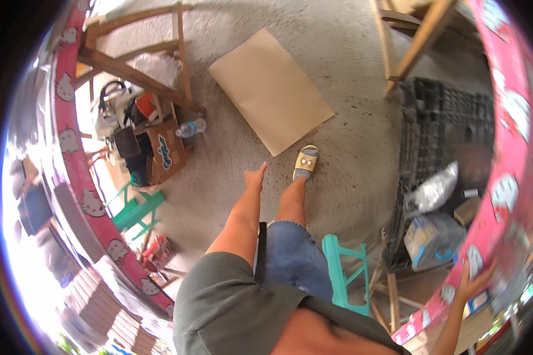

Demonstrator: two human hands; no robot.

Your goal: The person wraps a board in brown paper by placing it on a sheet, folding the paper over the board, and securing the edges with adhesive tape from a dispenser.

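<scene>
Teal plastic makes up the stool (333, 260) at the near right, beside a pair of denim shorts (299, 254). At the near right too, the right hand (474, 283) is at the edge of a pink cover (500, 201), its fingers apart from one another; blurred clear plastic (509, 275) lies just beyond, and whether the hand pinches any of it I cannot tell. That plastic looks light, thin and soft, likely slippery, so a gathered fold would give the surest hold.

Farther on, at the middle, the left hand (255, 177) reaches out with nothing visible in it, the thumb standing away from the fingers; whether those are pressed together is too small to tell. Right of it is a foot in a yellow slipper (306, 161).

Just past both, a brown cardboard sheet (272, 89) lies flat on the floor (231, 160), one corner pointing near. It looks light and fairly stiff, though broad enough to sag or crease if lifted by one corner; two opposite edges seem the best hold. Left of it are a water bottle (191, 128) and a box (167, 155); right, a black crate (417, 124); far left, a wooden stand (133, 72)
</scene>
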